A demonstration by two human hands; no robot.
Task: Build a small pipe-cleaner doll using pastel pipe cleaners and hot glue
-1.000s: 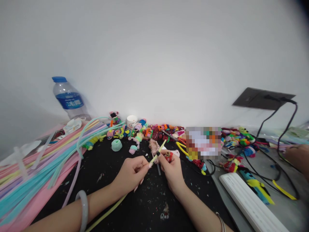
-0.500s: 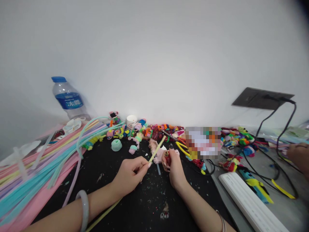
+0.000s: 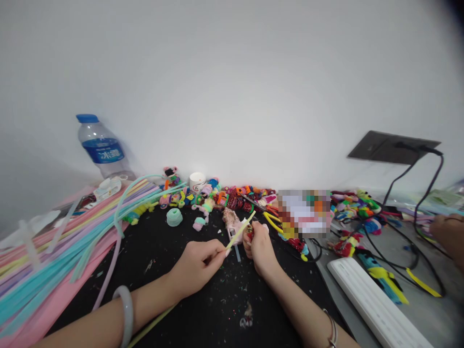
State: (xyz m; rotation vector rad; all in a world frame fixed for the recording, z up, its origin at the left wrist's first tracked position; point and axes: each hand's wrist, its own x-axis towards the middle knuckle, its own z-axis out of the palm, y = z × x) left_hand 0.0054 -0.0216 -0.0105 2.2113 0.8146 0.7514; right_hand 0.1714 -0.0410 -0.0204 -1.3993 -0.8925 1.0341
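Observation:
My left hand (image 3: 201,263) pinches a pale yellow pipe cleaner (image 3: 243,227) between thumb and fingers. Its short end points up and away to the right, while the long tail (image 3: 154,323) runs back beneath my forearm. Close by on the right, my right hand (image 3: 261,249) is wrapped round a small red lighter (image 3: 250,232) with a metal top, near the yellow tip; no flame can be made out. Just behind both hands a pink glue gun (image 3: 235,223) with brownish smears lies on the black mat (image 3: 203,314). A mint-green coil (image 3: 174,217) sits farther left.
Bundled pastel pipe cleaners (image 3: 72,261) cover the left side near a water bottle (image 3: 103,150). Colourful fuzzy figures (image 3: 239,195) and a paper cup (image 3: 197,182) line the wall. At right are a white power strip (image 3: 373,299), black cables (image 3: 416,208) and another person's hand (image 3: 449,234).
The yellow tip has shifted slightly right and down, closer to the lighter. My right thumb has moved down over the lighter's top, and that hand has turned a little.

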